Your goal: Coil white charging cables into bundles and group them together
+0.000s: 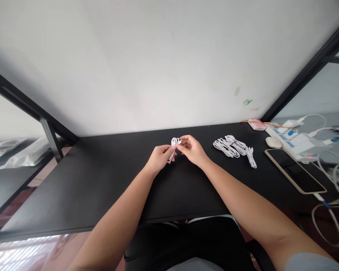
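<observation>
A looped white cable (175, 142) is held up over the middle of the black table. My left hand (160, 156) is closed round its lower part, thumb on top. The fingers of my right hand (192, 149) pinch the bundle from the other side, near its top loops. Where the fingers meet, they hide part of the cable. To the right of my hands lie more coiled white cables (228, 146), with a smaller bundle (251, 157) at their right end.
Farther right are a white mouse (273, 142), a phone (295, 170) with a cable plugged in, and a power strip (288, 145) with chargers. A pink-and-white box (257, 125) sits by the wall. Black frame posts stand at both table ends; plastic bags (28, 152) lie beyond the left one.
</observation>
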